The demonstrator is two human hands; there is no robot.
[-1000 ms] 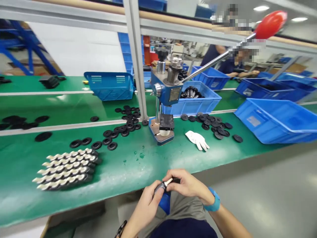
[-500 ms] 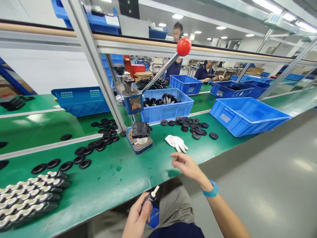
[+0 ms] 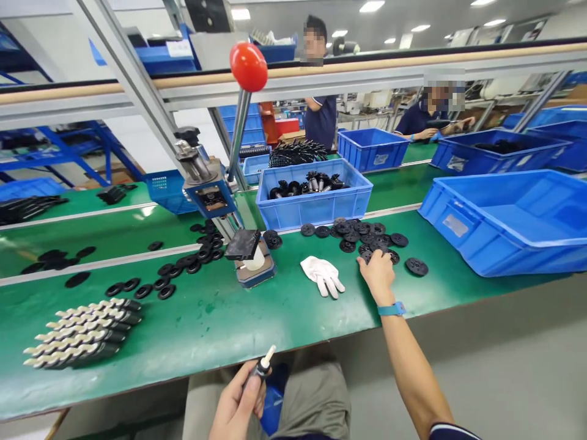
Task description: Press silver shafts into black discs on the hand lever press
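Observation:
In my left hand (image 3: 241, 394), close to my lap, is a black cylindrical part with a white rod tip (image 3: 265, 362); the fingers are closed around it. My right hand (image 3: 380, 276), wearing a blue wristband, reaches over the table to the loose black discs (image 3: 351, 235). Its fingertips touch the near side of that group, thumb apart from the fingers. One disc (image 3: 416, 266) lies alone to the right of this hand. A white glove (image 3: 322, 275) rests to its left.
A hand press (image 3: 211, 195) with a red ball handle (image 3: 248, 66) stands left of the glove. Black rings (image 3: 166, 291) and rows of white-tipped parts (image 3: 85, 336) lie farther left. Behind are a blue bin of black parts (image 3: 314, 205) and another blue bin (image 3: 499, 226). Two people work beyond.
My right hand has moved forward and right, from above the table's front edge to the black discs. My left hand still holds the white-tipped part. The view has turned.

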